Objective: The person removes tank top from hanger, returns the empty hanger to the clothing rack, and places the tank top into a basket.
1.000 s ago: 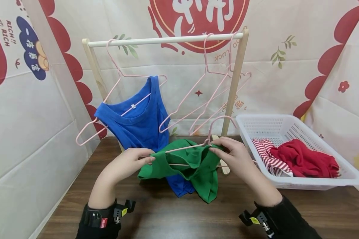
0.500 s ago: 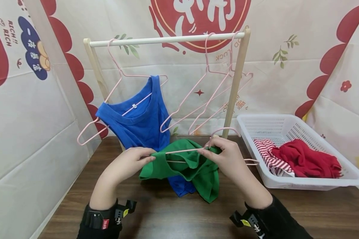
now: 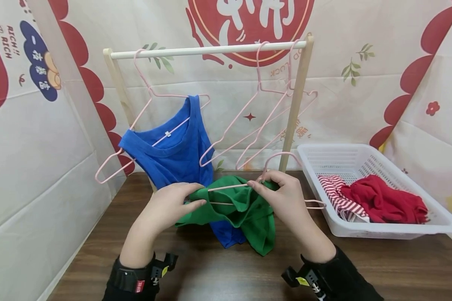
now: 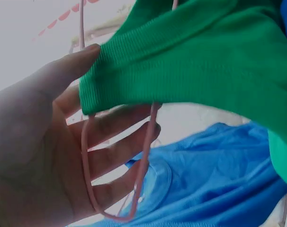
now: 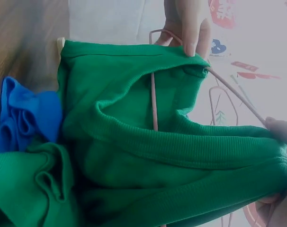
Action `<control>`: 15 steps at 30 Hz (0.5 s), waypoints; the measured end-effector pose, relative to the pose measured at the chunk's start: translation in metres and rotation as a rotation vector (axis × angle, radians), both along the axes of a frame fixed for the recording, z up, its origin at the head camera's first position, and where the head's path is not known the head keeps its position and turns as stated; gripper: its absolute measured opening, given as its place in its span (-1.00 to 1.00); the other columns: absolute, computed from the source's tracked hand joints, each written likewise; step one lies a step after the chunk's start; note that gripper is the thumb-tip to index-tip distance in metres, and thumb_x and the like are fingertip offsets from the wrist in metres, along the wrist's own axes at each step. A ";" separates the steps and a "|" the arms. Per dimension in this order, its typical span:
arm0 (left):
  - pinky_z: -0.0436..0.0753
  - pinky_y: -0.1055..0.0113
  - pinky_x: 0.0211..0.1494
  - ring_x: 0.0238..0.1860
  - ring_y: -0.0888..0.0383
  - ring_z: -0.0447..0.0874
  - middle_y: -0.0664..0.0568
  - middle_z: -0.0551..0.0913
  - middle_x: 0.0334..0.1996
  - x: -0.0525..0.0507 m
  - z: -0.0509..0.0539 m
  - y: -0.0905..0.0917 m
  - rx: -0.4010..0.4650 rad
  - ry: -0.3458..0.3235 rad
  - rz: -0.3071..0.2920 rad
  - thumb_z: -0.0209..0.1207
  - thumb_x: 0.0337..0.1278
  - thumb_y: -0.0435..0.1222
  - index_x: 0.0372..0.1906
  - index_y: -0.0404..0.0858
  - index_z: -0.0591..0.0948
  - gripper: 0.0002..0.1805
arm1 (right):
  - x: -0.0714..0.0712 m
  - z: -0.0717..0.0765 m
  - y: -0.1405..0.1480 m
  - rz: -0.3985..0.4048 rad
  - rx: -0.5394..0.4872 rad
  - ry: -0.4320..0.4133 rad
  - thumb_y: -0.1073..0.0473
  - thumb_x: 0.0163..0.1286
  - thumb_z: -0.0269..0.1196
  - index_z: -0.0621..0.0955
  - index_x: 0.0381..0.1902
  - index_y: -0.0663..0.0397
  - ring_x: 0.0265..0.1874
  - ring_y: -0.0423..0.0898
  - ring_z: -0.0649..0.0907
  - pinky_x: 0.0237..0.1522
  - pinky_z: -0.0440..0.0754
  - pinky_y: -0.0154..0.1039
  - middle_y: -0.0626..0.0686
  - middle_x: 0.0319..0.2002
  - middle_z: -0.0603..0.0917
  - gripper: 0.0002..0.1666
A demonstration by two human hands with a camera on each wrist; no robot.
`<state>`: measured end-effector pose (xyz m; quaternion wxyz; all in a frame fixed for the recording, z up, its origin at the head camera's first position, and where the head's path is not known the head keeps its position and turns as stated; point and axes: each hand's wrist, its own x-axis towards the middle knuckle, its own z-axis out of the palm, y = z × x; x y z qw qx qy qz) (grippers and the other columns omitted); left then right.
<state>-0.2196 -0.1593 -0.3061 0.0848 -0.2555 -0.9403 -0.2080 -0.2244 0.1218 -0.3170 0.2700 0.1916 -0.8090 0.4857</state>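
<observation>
A green tank top (image 3: 256, 217) is partly threaded on a pink clothes hanger (image 3: 227, 187), held low over the table in front of the rack. My left hand (image 3: 169, 207) pinches the top's left strap between thumb and fingers. In the left wrist view the hanger's rounded end (image 4: 86, 165) pokes out past that strap, across my spread fingers. My right hand (image 3: 286, 196) grips the hanger just beside its hook (image 3: 282, 154), with the other strap bunched there. The hanger's right end (image 3: 316, 205) sticks out bare beyond my right wrist.
Behind stands a clothes rack (image 3: 211, 51) with a blue tank top (image 3: 169, 154) on one hanger and bare pink hangers (image 3: 260, 121) at the right. A white basket (image 3: 399, 230) with a striped garment (image 3: 342, 198) and a red garment (image 3: 388, 200) sits right on the wooden table (image 3: 211, 276).
My right hand has moved left along the hanger, and the hanger's right end now shows beyond the wrist. My left hand has shifted slightly right, further over the strap.
</observation>
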 end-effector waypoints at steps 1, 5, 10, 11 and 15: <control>0.60 0.10 0.01 -0.12 0.21 0.61 0.22 0.68 -0.13 0.001 0.001 0.003 -0.005 0.010 0.005 0.21 0.26 0.01 0.07 0.01 0.63 -0.66 | 0.000 0.000 0.000 0.007 -0.005 -0.003 0.10 0.20 0.44 0.67 -0.49 -0.02 -0.35 -0.19 0.61 -0.37 0.52 -0.34 -0.13 -0.42 0.67 -0.83; 0.60 0.14 0.02 -0.12 0.22 0.62 0.20 0.69 -0.15 0.003 0.002 0.013 -0.001 0.052 -0.011 0.24 0.25 -0.04 0.07 -0.03 0.64 -0.66 | 0.002 0.001 -0.003 0.022 -0.004 0.008 0.12 0.20 0.45 0.67 -0.49 -0.03 -0.37 -0.19 0.60 -0.37 0.51 -0.32 -0.14 -0.43 0.67 -0.85; 0.61 0.19 -0.01 -0.18 0.25 0.61 0.21 0.68 -0.21 0.002 0.003 0.023 0.040 0.121 -0.050 0.27 0.24 -0.19 0.01 -0.06 0.68 -0.75 | 0.004 0.005 -0.007 0.031 0.023 0.062 0.14 0.18 0.46 0.67 -0.49 -0.06 -0.42 -0.21 0.58 -0.44 0.49 -0.32 -0.18 -0.44 0.66 -0.86; 0.61 0.20 -0.02 -0.19 0.26 0.61 0.21 0.68 -0.22 0.002 0.003 0.024 0.048 0.127 -0.052 0.27 0.24 -0.21 0.00 -0.06 0.68 -0.76 | 0.004 0.006 -0.007 0.031 0.029 0.077 0.15 0.17 0.47 0.67 -0.49 -0.06 -0.41 -0.21 0.58 -0.43 0.49 -0.33 -0.18 -0.45 0.65 -0.86; 0.61 0.23 -0.06 -0.24 0.28 0.58 0.22 0.67 -0.24 0.000 0.004 0.026 0.059 0.144 -0.069 0.28 0.23 -0.25 -0.04 -0.07 0.69 -0.79 | 0.005 0.009 -0.007 0.024 0.052 0.131 0.20 0.14 0.48 0.68 -0.51 -0.05 -0.41 -0.23 0.58 -0.41 0.48 -0.37 -0.19 -0.47 0.65 -0.85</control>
